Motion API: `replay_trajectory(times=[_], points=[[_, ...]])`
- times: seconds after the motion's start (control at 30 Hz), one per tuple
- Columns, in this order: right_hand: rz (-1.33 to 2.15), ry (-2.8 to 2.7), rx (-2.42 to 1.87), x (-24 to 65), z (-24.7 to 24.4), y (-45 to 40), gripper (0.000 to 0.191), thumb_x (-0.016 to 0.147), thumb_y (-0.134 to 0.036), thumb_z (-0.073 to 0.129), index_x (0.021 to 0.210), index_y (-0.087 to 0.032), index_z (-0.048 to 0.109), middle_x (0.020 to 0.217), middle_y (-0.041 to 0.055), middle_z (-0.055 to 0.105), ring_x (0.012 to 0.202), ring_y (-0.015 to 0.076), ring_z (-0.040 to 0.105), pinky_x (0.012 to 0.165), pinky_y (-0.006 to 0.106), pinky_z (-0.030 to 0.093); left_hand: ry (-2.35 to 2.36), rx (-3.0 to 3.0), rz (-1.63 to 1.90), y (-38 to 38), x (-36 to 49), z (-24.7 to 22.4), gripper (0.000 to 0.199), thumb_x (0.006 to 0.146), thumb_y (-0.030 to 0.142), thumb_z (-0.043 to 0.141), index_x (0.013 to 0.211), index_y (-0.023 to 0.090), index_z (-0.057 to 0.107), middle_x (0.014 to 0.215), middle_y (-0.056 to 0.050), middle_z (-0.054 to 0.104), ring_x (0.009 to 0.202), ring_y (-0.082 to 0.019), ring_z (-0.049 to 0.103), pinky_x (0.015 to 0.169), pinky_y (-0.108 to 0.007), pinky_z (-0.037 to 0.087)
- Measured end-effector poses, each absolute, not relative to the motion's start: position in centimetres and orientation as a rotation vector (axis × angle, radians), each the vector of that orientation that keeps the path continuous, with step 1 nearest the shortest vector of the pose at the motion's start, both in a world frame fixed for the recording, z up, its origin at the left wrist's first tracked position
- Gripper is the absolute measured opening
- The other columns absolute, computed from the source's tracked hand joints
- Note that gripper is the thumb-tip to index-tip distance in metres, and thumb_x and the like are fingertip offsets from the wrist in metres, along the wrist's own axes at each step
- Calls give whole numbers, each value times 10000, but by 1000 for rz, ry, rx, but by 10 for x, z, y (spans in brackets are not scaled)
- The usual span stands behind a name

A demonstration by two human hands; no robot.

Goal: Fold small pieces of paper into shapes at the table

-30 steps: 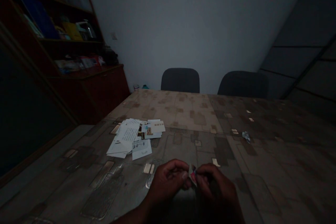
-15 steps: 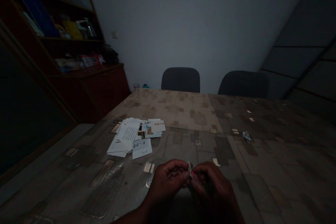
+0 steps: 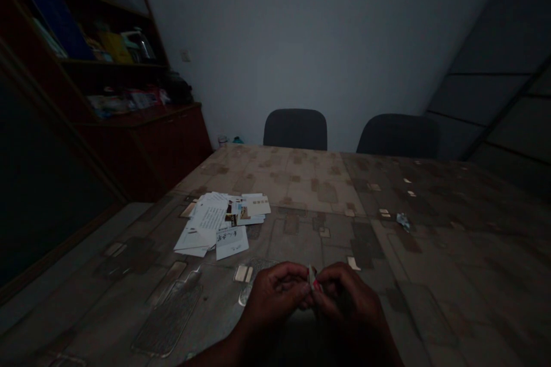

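Between my two hands, above the near part of the table, is a small folded piece, pale with a red or pink patch; the dim light hides what kind of thing it is. My left hand pinches its left side between thumb and fingers. On the other side, my right hand grips it near the red patch, its fingertips close to those of the left. To the left of the hands lies a loose pile of white printed cards, some with dark writing and pictures.
A crumpled silvery scrap lies on the right of the patterned tablecloth. Two dark chairs stand at the far side of the table. At the left is a wooden shelf cabinet with bags and bottles.
Both hands stay nearly in place, still pinching the small piece, with only slight finger movement. The view has shifted a little; cards and scrap lie as before.
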State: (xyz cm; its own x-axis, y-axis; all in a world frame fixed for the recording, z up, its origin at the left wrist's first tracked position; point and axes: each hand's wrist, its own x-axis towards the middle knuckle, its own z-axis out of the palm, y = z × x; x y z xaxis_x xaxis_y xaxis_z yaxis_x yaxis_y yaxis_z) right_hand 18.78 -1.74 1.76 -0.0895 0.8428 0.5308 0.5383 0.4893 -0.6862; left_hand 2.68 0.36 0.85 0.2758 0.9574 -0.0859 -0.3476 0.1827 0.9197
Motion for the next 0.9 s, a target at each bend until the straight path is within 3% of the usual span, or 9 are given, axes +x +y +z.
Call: replay_trajectory(times=[0.27,0.5,0.7,0.9], points=[[440,-1747,-1174,189,5,-17,34,868,-216,587,835,-222,593,717,-15,591,633,151,566,579,246,429,839,975,1047,4,26,11,348,686,429,814,810,118,719,616,-36,686,581,-138,628,584,-236,478],[131,-1928,-1023,190,11,-14,179,932,-109,429,865,-210,560,769,17,634,714,166,585,673,303,425,796,893,1034,2,30,3,392,636,418,852,780,141,616,594,-11,667,538,-121,618,558,-222,472],[-164,-1956,-992,184,14,-14,250,955,-103,407,790,-210,561,734,22,641,653,168,544,630,310,388,723,854,1096,-3,33,2,372,660,275,837,906,184,572,705,1,690,608,-125,645,596,-216,475],[121,-1931,-995,190,15,-16,122,927,-135,504,875,-214,581,847,34,655,771,178,603,685,298,458,793,1007,1109,-6,28,9,168,726,207,747,805,172,602,705,5,674,663,-125,634,634,-209,467]])
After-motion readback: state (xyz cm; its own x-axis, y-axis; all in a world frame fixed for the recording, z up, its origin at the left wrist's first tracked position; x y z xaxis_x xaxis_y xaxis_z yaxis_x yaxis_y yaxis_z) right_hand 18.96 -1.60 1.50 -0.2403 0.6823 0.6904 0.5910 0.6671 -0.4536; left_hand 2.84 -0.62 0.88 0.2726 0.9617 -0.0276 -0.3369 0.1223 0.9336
